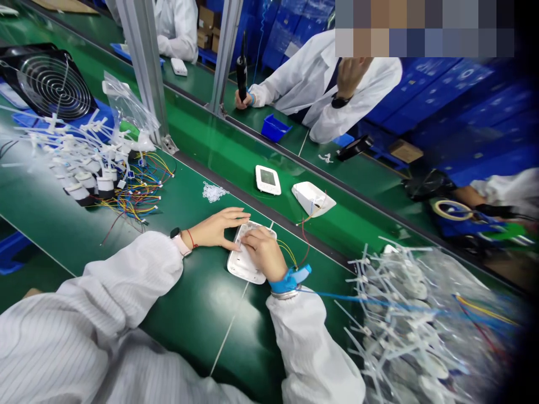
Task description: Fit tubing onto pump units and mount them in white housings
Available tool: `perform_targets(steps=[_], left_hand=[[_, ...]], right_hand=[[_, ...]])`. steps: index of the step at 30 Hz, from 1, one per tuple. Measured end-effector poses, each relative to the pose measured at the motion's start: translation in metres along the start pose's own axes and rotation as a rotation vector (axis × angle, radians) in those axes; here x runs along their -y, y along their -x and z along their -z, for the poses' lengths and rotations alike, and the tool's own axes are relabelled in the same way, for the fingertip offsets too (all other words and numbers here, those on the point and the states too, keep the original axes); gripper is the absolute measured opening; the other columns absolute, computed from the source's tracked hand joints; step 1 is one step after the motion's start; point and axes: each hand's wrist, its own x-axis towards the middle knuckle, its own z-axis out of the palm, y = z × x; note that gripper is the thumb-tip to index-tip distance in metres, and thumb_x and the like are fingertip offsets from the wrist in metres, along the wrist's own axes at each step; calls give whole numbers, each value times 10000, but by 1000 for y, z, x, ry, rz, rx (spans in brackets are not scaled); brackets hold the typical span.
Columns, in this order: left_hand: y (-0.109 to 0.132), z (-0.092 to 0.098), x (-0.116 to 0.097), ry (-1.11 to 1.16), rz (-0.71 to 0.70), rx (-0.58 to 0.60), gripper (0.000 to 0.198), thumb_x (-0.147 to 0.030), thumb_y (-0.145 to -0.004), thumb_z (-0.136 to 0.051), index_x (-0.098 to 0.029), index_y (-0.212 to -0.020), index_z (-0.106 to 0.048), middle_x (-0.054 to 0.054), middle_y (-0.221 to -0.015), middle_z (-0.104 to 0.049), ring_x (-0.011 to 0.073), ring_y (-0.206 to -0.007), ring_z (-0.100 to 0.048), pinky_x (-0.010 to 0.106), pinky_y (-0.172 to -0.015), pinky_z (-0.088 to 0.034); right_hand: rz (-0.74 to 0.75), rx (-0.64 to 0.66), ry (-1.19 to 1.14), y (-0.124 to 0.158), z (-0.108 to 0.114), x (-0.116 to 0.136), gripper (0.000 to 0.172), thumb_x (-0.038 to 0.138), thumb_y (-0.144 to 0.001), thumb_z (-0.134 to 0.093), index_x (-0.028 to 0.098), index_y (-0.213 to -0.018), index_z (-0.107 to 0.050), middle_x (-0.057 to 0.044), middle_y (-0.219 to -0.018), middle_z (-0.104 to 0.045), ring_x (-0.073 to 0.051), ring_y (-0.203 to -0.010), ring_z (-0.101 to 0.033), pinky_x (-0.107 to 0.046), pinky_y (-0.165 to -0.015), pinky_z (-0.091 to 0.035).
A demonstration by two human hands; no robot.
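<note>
A white plastic housing (242, 268) with rounded corners lies on the green worktable in front of me, its inner side seemingly facing up. My left hand (217, 229) is at its upper left edge, fingers stretched out and thumb apart from them, the thumb touching the housing. Over the middle of the housing, my right hand (265, 251) has its fingers bent and pressed together; whatever they pinch is too small or hidden to name. A blue wrist strap (290, 279) with a cord circles my right wrist. Yellow wires (288, 251) emerge beside the right hand.
Small clear rings (214, 192) lie in a pile beyond my left hand. A white display unit (268, 179) and a white shell (314, 199) with wires rest on the green belt. Wired parts (101, 177) are heaped left, bagged parts (404, 314) right. A fan (59, 84) stands far left; co-workers sit opposite.
</note>
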Motion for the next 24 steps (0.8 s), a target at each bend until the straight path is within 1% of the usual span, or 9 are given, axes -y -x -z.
perform_targets(steps=[3,5,7,10,15,17,19,22,24], left_hand=[[2,0,-2,-48,8,-16,715,-390,-648,-716,-185,-1280,-453,118,-1313,-449,271,-1265,-320,450,-1036,-300],[3,-1,-1,-81,-1,-27,700,-395,-664,-699,-185,-1283,-449,114,-1312,-450,265,-1252,-336,442,-1035,-301],[3,-2,0,-101,-20,-28,706,-411,-668,-690,-185,-1289,-440,109,-1313,-449,261,-1240,-348,431,-1036,-302],[3,-3,2,-109,-32,-23,724,-427,-670,-686,-159,-1293,-432,114,-1304,-457,258,-1224,-361,416,-1035,-307],[4,-3,2,-127,-24,-22,712,-431,-680,-679,-149,-1286,-434,107,-1287,-472,249,-1209,-375,388,-1030,-318],[5,-2,-1,-153,-30,-25,709,-432,-689,-671,-160,-1294,-419,101,-1295,-464,246,-1213,-371,382,-1027,-319],[3,-1,-7,-203,-48,-46,680,-426,-719,-646,-165,-1299,-406,100,-1309,-448,241,-1218,-365,380,-1024,-314],[-8,-4,-20,-323,-127,-69,484,-349,-806,-564,-191,-1250,-456,82,-1293,-465,225,-1209,-374,373,-994,-323],[-20,-8,-28,-430,-218,-48,299,-278,-840,-520,-205,-1128,-553,64,-1226,-522,221,-1186,-396,369,-948,-340]], right_hand=[[3,-130,-1,12,10,-3,157,199,-833,-523,204,-891,-669,-58,-878,-630,-205,-854,-507,-362,-768,-421],[-78,-236,16,24,23,-6,142,223,-832,-531,205,-884,-661,-62,-910,-620,-205,-873,-508,-371,-781,-412],[-175,-288,52,36,38,-9,122,231,-824,-539,198,-828,-656,-66,-891,-607,-202,-855,-505,-372,-777,-413],[-230,-223,124,45,46,-10,112,264,-795,-576,184,-764,-650,-77,-894,-584,-212,-856,-491,-374,-773,-413],[-328,-144,326,39,26,-1,173,319,-758,-615,158,-806,-656,-109,-1031,-559,-265,-928,-466,-396,-754,-391],[-347,-149,335,36,21,2,157,298,-774,-595,153,-790,-654,-111,-1053,-552,-264,-943,-459,-391,-762,-385],[-335,-155,266,35,22,3,155,281,-803,-556,158,-788,-649,-102,-1060,-548,-247,-954,-454,-380,-787,-379],[-312,-129,174,37,29,-1,205,261,-861,-460,173,-836,-644,-93,-1128,-519,-241,-1011,-419,-388,-831,-358],[-309,-95,166,39,32,-4,249,243,-884,-403,178,-847,-641,-91,-1196,-482,-250,-1059,-381,-405,-854,-337]])
